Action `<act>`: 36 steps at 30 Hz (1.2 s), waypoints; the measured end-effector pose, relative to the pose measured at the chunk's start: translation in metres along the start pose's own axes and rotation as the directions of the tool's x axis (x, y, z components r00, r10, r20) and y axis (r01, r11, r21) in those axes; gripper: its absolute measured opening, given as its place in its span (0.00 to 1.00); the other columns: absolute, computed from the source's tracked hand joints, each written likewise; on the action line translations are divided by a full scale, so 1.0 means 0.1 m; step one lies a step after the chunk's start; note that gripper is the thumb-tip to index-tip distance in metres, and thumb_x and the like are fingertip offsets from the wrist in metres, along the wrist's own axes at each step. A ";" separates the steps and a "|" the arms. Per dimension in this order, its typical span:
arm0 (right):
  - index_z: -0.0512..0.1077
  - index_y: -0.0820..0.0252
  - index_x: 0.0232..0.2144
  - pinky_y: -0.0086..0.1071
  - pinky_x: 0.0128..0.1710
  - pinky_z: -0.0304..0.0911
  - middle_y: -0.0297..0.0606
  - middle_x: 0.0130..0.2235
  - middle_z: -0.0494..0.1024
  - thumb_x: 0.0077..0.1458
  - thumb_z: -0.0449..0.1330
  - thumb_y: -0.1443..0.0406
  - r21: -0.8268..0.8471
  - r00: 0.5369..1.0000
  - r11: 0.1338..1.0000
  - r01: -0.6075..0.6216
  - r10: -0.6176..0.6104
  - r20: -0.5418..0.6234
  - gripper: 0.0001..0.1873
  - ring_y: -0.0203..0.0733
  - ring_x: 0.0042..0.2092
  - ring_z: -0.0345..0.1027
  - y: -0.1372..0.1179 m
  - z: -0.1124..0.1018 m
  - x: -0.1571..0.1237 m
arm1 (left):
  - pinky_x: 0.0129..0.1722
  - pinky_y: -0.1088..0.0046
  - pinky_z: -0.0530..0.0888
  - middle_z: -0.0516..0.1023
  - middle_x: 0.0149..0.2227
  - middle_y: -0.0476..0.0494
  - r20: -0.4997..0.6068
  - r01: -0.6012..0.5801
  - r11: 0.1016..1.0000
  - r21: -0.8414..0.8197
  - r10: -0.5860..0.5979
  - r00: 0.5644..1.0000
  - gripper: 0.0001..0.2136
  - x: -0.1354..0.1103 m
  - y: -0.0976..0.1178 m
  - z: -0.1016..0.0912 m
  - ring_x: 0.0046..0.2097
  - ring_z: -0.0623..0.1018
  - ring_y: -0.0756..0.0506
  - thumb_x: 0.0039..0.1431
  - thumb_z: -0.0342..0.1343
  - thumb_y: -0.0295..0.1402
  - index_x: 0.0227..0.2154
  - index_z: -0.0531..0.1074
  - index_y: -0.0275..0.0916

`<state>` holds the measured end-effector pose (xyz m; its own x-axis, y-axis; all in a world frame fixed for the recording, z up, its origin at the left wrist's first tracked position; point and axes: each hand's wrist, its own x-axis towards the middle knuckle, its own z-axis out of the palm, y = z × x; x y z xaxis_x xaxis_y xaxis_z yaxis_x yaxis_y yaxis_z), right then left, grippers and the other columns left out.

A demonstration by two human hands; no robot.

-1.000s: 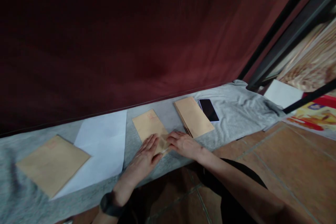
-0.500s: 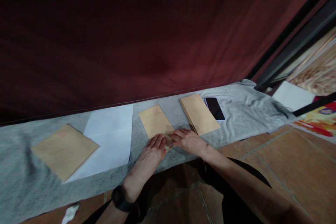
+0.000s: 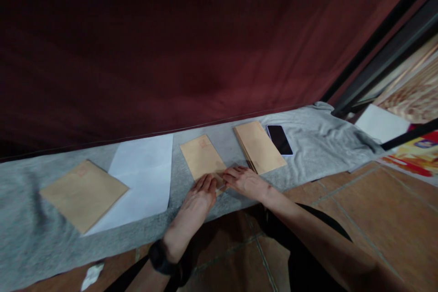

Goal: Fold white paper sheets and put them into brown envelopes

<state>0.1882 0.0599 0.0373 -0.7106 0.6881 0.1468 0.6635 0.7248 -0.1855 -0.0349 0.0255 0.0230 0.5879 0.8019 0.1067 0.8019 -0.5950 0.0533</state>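
A brown paper envelope (image 3: 204, 153) with a small reddish print near its far end lies slantwise on the grey cloth. My left hand (image 3: 201, 194) grips its near end, with the fingers close together on the paper. From the other side, my right hand (image 3: 244, 181) has its bent fingers closed on the same near edge. The fingertips of both hands almost meet there, and they hide most of that end. Just beyond my right hand lies a stack of brown envelopes (image 3: 262, 146).
A phone (image 3: 279, 139) lies right of the stack. On the left, another pile of brown envelopes (image 3: 84, 194) overlaps a white paper sheet (image 3: 145, 169). The grey cloth (image 3: 318, 141) ends at the tiled floor (image 3: 386, 210). A dark red panel (image 3: 205, 54) rises behind it.
Both hands stay at the envelope's near end, with only a slight shift of the fingers. The whole view has moved a little.
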 end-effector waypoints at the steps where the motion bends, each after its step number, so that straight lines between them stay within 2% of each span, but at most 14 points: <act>1: 0.74 0.59 0.50 0.40 0.48 0.68 0.46 0.49 0.78 0.67 0.57 0.66 -0.011 1.000 1.000 0.003 -0.003 0.008 0.11 0.48 0.46 0.74 -0.01 -0.01 0.00 | 0.63 0.57 0.70 0.73 0.60 0.30 0.005 0.001 1.000 0.009 -0.001 1.000 0.20 0.00 0.01 -0.01 0.63 0.72 0.38 0.63 0.48 0.25 0.57 0.69 0.33; 5: 0.74 0.59 0.50 0.39 0.49 0.67 0.45 0.50 0.77 0.68 0.57 0.66 -0.032 1.000 0.999 0.012 -0.011 0.028 0.11 0.46 0.46 0.73 -0.02 -0.01 0.01 | 0.62 0.57 0.71 0.72 0.61 0.29 0.029 -0.002 0.999 0.032 0.001 1.000 0.20 0.00 0.03 -0.03 0.63 0.72 0.37 0.63 0.49 0.24 0.57 0.68 0.31; 9: 0.74 0.58 0.52 0.40 0.53 0.67 0.44 0.51 0.77 0.67 0.58 0.65 0.041 1.000 0.999 -0.009 0.009 0.015 0.12 0.45 0.49 0.73 0.02 -0.01 -0.02 | 0.61 0.56 0.71 0.73 0.61 0.28 -0.001 -0.006 0.999 0.053 0.006 1.000 0.19 -0.03 0.04 -0.05 0.63 0.72 0.37 0.63 0.49 0.23 0.56 0.70 0.31; 14: 0.72 0.55 0.56 0.41 0.57 0.66 0.40 0.55 0.74 0.63 0.64 0.60 0.147 1.000 0.989 0.014 -0.017 0.022 0.20 0.47 0.55 0.70 0.08 -0.04 -0.08 | 0.60 0.56 0.73 0.73 0.61 0.30 -0.061 -0.027 1.000 0.001 0.027 0.998 0.18 -0.10 0.05 -0.10 0.63 0.72 0.38 0.67 0.50 0.33 0.57 0.69 0.33; 19: 0.72 0.56 0.54 0.41 0.57 0.66 0.41 0.54 0.76 0.65 0.61 0.64 0.130 1.000 0.992 -0.002 0.003 -0.013 0.16 0.46 0.54 0.70 0.07 0.00 -0.08 | 0.60 0.57 0.73 0.74 0.60 0.32 -0.098 0.008 1.000 -0.016 -0.009 0.995 0.16 -0.14 0.08 -0.05 0.61 0.74 0.40 0.68 0.46 0.29 0.55 0.71 0.35; 25: 0.73 0.57 0.52 0.38 0.56 0.66 0.39 0.51 0.77 0.67 0.58 0.66 0.160 0.999 0.987 -0.009 0.016 -0.040 0.13 0.43 0.53 0.71 0.07 0.03 -0.06 | 0.61 0.58 0.73 0.75 0.59 0.33 -0.121 0.053 0.996 -0.070 -0.061 0.991 0.16 -0.14 0.09 0.03 0.61 0.74 0.40 0.67 0.47 0.27 0.55 0.71 0.34; 36: 0.75 0.57 0.46 0.36 0.51 0.68 0.39 0.47 0.78 0.68 0.56 0.66 0.154 0.983 0.979 -0.133 0.150 -0.104 0.09 0.41 0.47 0.73 -0.02 0.10 -0.01 | 0.58 0.61 0.75 0.78 0.56 0.37 -0.163 0.190 0.968 -0.162 -0.216 0.963 0.18 -0.11 0.14 0.11 0.59 0.76 0.42 0.64 0.45 0.20 0.51 0.74 0.36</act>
<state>0.1855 0.0571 0.0281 -0.5751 0.7887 0.2175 0.7078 0.6129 -0.3511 -0.0294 0.0091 0.0116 0.3753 0.8917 0.2529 0.8711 -0.4325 0.2325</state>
